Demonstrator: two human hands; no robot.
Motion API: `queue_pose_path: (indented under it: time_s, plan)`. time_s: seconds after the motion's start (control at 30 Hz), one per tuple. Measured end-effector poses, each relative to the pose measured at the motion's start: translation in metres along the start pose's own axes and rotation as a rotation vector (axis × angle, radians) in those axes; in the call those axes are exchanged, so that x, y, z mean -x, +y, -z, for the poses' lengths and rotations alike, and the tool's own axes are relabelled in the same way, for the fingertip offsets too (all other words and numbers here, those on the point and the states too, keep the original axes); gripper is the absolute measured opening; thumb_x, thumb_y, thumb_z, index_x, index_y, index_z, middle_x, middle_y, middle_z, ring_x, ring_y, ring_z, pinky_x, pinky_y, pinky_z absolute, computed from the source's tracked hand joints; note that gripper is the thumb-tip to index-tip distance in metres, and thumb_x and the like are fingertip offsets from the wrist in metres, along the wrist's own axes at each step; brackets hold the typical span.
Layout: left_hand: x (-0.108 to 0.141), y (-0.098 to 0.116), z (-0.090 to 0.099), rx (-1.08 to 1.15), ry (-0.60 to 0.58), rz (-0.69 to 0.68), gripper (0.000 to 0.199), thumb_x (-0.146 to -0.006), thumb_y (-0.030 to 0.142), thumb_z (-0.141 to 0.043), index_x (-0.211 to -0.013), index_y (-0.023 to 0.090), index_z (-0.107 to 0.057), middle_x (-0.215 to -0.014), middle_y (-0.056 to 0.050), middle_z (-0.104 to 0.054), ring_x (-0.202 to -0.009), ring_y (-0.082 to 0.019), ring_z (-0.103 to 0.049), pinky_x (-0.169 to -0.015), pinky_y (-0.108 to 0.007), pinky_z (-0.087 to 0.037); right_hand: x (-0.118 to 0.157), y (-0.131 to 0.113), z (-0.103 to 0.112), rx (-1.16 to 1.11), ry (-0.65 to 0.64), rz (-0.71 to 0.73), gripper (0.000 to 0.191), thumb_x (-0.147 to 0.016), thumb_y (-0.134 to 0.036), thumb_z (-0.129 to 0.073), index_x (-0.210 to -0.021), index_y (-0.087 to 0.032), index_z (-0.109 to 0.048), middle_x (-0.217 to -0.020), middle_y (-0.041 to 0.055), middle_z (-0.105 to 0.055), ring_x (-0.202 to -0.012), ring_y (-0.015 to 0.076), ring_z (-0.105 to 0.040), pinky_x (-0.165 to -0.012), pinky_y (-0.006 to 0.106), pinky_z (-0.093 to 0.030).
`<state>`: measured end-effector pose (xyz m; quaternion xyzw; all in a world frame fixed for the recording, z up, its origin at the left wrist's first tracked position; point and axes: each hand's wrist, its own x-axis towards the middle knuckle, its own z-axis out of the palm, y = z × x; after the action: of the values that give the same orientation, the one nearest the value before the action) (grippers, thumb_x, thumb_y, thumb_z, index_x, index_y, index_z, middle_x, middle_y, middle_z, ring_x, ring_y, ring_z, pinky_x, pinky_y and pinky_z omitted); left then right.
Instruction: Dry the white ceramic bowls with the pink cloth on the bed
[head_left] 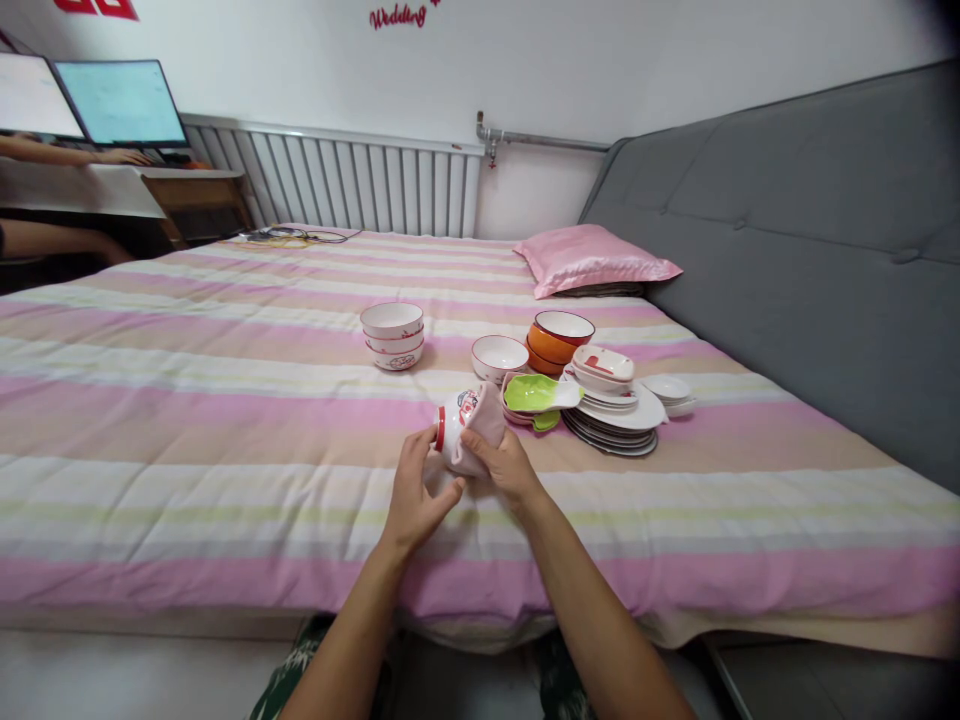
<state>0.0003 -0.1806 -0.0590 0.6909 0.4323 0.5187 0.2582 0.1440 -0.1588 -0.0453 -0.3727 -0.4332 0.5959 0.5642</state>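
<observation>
Held above the striped bedspread, a white bowl (454, 428) with a red rim around its base and a printed figure lies tipped on its side. My left hand (418, 492) grips it near the base, fingers behind it and thumb toward the front. A pale pink cloth (489, 412) covers the bowl's right side, and my right hand (510, 466) presses it against the bowl, thumb on top. The bowl's inside is hidden. Just beyond, a green leaf-shaped dish (534, 392) rests on pinkish dishes, near a single white bowl (500, 354).
Three stacked white bowls (393, 322) stand left of centre. To the right are orange bowls (551, 346), stacked plates (611, 435) and small white dishes (670, 390). A pink pillow (596, 258) lies by the grey headboard (787, 190). Another person's arm (52, 152) rests at a desk.
</observation>
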Motion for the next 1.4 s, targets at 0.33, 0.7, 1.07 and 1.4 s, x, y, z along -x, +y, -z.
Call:
queue_pose_path:
  time_s: [0.33,0.7,1.07,1.4]
  plan:
    - [0.001,-0.008,0.002,0.035,0.031,0.047,0.054,-0.076,0.037,-0.061,-0.125,0.019,-0.047,-0.116,-0.01,-0.052,-0.11,-0.025,-0.05,-0.095,-0.043,-0.043,-0.001,0.014,0.002,0.284,-0.101,0.075,0.05,-0.068,-0.046,-0.073,-0.105,-0.013,-0.065,-0.101,0.0101,-0.07,-0.09,0.0232,-0.065,-0.081,0.036,-0.052]
    - [-0.003,-0.007,0.003,0.269,0.25,0.411,0.042,-0.076,0.049,-0.06,-0.1,0.016,-0.053,-0.097,-0.006,-0.061,-0.091,-0.02,-0.059,-0.081,-0.034,-0.048,0.006,0.015,-0.002,0.778,-0.211,0.281,0.038,-0.074,-0.038,-0.07,-0.106,-0.018,-0.063,-0.097,0.0069,-0.068,-0.086,0.023,-0.062,-0.075,0.033,-0.049]
    - [-0.013,-0.003,0.01,0.515,0.337,0.603,0.051,-0.062,0.052,-0.07,-0.092,0.011,-0.06,-0.075,-0.003,-0.064,-0.069,-0.017,-0.06,-0.063,-0.028,-0.047,0.013,0.028,-0.022,1.487,-0.329,0.593,0.026,-0.088,-0.013,-0.046,-0.111,-0.012,-0.057,-0.102,0.0148,-0.062,-0.098,0.0251,-0.055,-0.089,0.041,-0.043]
    - [-0.017,0.006,0.02,0.736,0.388,0.836,0.036,-0.045,0.027,-0.08,-0.062,0.016,-0.05,-0.048,0.008,-0.048,-0.041,-0.006,-0.044,-0.042,-0.019,-0.034,0.023,0.012,-0.031,1.554,-0.426,0.563,0.023,-0.09,-0.009,-0.042,-0.106,-0.017,-0.057,-0.1,0.0077,-0.064,-0.095,0.0201,-0.056,-0.091,0.035,-0.04]
